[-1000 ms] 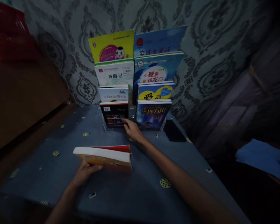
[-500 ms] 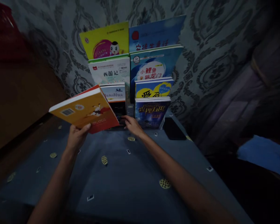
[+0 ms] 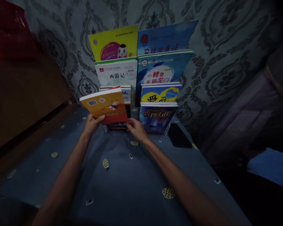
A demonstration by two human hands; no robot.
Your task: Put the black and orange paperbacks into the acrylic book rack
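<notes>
Dark patterned surface (image 3: 120,191), 2 columns of books (image 3: 160,73) standing at 12 o'clock. The orange book (image 3: 106,108) is tilted in front of the 9 o'clock column, with a flat black slab (image 3: 180,135) at 4 o'clock from it. Left hand's (image 3: 93,124) fingers grasp its 7 o'clock edge. Right hand's (image 3: 137,129) by its 4 o'clock corner, can't tell if gripping.

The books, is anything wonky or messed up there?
The orange book looks askew: the left hand holds it tilted in front of the lower left books, partly hiding them. The other books stand in two stepped columns. I see no spill or obvious damage.
</notes>
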